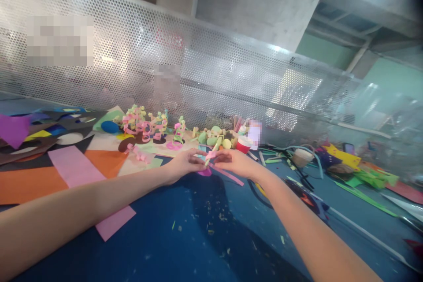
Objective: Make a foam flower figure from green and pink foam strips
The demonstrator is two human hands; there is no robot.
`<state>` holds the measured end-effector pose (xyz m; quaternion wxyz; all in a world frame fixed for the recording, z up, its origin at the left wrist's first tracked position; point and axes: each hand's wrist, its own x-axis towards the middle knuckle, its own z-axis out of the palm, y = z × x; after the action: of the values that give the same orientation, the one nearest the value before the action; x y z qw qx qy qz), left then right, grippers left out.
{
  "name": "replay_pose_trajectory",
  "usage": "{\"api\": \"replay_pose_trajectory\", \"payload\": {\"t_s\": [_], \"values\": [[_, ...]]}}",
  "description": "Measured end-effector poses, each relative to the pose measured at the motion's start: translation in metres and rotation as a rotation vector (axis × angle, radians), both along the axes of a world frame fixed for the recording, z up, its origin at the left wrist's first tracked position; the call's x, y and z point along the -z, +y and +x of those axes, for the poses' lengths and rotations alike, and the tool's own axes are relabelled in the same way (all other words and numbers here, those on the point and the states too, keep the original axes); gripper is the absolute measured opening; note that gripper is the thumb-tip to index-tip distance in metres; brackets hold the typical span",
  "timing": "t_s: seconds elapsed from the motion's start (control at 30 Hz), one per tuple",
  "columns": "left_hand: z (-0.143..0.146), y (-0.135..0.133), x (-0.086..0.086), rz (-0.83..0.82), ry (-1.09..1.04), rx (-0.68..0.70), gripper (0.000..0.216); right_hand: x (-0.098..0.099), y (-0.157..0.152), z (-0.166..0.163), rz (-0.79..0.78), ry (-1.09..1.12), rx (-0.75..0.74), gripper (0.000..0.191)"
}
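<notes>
Left hand [185, 165] pinches paper stem [218, 142], axis one-to-seven o'clock; right hand [235, 163] grips pink strip [228, 175], nearer its four-o'clock tail.

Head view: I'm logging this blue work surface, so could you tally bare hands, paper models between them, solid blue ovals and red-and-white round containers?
Left hand and right hand, both bare: 2
Pale-green-and-pink paper model between them: 1
Solid blue oval: 1
Red-and-white round container: 1
Total: 5
</notes>
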<state>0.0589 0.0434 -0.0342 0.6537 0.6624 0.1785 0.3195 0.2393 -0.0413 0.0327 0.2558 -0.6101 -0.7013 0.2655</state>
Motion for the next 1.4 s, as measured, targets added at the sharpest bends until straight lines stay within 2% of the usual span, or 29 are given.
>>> {"api": "replay_pose_trajectory", "payload": {"t_s": [0.1, 0.23, 0.43, 0.7, 0.8, 0.93, 1.0, 1.17, 1.3, 1.4], "values": [[0.001, 0.0, 0.001, 0.003, -0.005, -0.011, 0.051, 0.001, 0.001, -0.003, 0.009, 0.028, 0.044, 0.026], [0.001, 0.0, 0.001, 0.013, 0.001, -0.033, 0.05, -0.002, -0.002, -0.006, 0.021, 0.064, 0.103, 0.033], [0.0, 0.0, 0.0, 0.077, 0.025, -0.049, 0.046, 0.0, -0.001, -0.015, -0.073, 0.371, 0.189, 0.037], [0.001, 0.001, 0.002, 0.047, 0.015, -0.071, 0.045, -0.002, -0.004, -0.019, -0.214, 0.565, 0.134, 0.011], [0.0, 0.001, 0.0, 0.05, 0.014, -0.058, 0.046, -0.003, -0.005, -0.02, -0.216, 0.571, 0.158, 0.013], [0.0, 0.0, -0.002, 0.045, 0.01, -0.049, 0.045, -0.002, -0.004, -0.023, -0.08, 0.533, 0.256, 0.029], [-0.001, 0.0, -0.001, 0.049, 0.012, -0.035, 0.043, -0.003, -0.003, -0.024, -0.017, 0.49, 0.256, 0.036], [0.0, -0.001, 0.001, 0.048, 0.006, -0.038, 0.041, -0.004, -0.004, -0.024, -0.019, 0.422, 0.214, 0.026], [0.0, -0.001, 0.0, 0.049, -0.025, -0.006, 0.032, 0.002, -0.002, -0.022, -0.054, 0.401, 0.202, 0.033], [0.0, -0.002, -0.002, 0.05, -0.026, -0.01, 0.031, 0.007, 0.001, -0.021, -0.049, 0.386, 0.178, 0.03]]}}
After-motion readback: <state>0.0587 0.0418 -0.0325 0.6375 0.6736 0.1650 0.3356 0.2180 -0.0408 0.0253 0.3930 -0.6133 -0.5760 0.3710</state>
